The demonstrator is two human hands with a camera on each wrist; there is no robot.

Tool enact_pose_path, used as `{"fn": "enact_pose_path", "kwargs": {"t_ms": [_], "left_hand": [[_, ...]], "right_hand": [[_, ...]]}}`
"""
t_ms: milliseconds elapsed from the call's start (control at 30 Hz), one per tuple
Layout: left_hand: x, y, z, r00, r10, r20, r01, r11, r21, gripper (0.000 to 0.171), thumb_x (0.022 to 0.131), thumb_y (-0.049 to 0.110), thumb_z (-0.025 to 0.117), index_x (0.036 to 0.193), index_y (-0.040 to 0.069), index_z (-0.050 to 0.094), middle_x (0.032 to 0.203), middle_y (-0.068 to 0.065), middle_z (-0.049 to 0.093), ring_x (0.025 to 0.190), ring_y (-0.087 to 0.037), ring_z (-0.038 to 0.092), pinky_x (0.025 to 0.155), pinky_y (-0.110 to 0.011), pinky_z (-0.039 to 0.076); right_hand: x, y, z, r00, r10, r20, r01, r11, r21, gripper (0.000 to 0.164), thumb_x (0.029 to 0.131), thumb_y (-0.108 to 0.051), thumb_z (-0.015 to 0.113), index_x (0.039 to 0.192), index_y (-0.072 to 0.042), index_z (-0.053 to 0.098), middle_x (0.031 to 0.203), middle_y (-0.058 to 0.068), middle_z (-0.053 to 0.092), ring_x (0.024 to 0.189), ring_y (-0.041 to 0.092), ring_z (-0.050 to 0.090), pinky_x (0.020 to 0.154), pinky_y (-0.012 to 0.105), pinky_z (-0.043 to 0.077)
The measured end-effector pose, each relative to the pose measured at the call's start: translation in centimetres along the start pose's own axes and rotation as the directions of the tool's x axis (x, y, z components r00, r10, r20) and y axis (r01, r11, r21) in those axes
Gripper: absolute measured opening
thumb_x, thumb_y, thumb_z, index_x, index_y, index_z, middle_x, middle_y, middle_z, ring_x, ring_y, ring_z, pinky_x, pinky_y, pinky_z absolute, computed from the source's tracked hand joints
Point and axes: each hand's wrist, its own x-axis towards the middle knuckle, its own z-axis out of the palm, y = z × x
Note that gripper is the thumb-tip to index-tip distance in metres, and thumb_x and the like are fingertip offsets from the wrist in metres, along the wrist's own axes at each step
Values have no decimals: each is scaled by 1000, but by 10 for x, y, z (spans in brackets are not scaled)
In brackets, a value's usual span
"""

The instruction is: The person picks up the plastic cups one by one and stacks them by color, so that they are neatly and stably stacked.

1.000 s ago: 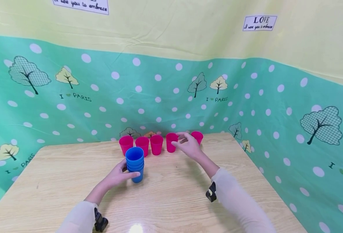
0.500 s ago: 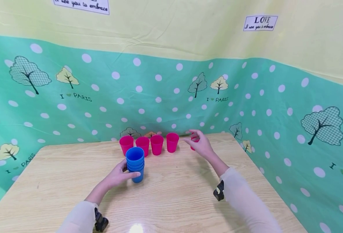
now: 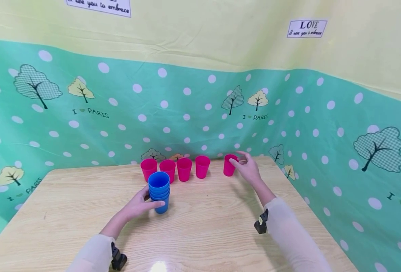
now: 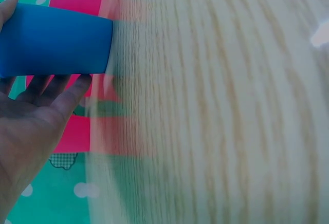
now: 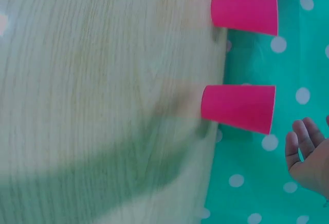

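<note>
My left hand (image 3: pixel 140 204) grips a stack of nested blue cups (image 3: pixel 159 192), standing upright on the near side of the pink row. Thumb and fingers wrap opposite sides of the lowest blue cup (image 4: pixel 56 41) in the left wrist view. At the right end of a row of pink cups is a separate pink cup (image 3: pixel 229 168), and my right hand (image 3: pixel 249 169) hovers at its right side with fingers relaxed and parted. The right wrist view shows a gap between those fingers (image 5: pixel 303 137) and the rim of that pink cup (image 5: pixel 239 109).
Several more pink cups stand upright along the back of the wooden table (image 3: pixel 200 230), among them one (image 3: pixel 202 167) left of the end cup and one (image 3: pixel 148 168) at the far left. A green dotted cloth (image 3: pixel 186 102) hangs behind and along the right side.
My right hand has moved right, from beside the second pink cup from the right to the right side of the end cup, uncovering both. My left hand and the blue stack stay put.
</note>
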Motion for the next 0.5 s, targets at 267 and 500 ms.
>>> {"fn": "enact_pose_path", "kwargs": {"t_ms": [267, 500], "left_hand": [[-1, 0, 0, 1000, 0, 1, 0, 1000, -1, 77, 81, 29, 72, 143, 10, 30, 139, -17, 45, 129, -41, 41, 103, -53, 40], [1, -1, 0, 1000, -2, 3, 2, 1000, 3, 77, 81, 29, 72, 143, 9, 31, 139, -17, 46, 128, -40, 42, 103, -53, 40]], "right_hand": [[4, 18, -3, 999, 39, 7, -40, 999, 22, 69, 84, -44, 66, 139, -12, 39, 126, 18, 51, 115, 31, 52, 95, 43, 48], [8, 36, 2, 993, 111, 27, -110, 994, -14, 74, 84, -43, 66, 142, -10, 33, 129, 18, 47, 116, 32, 49, 92, 44, 48]]}}
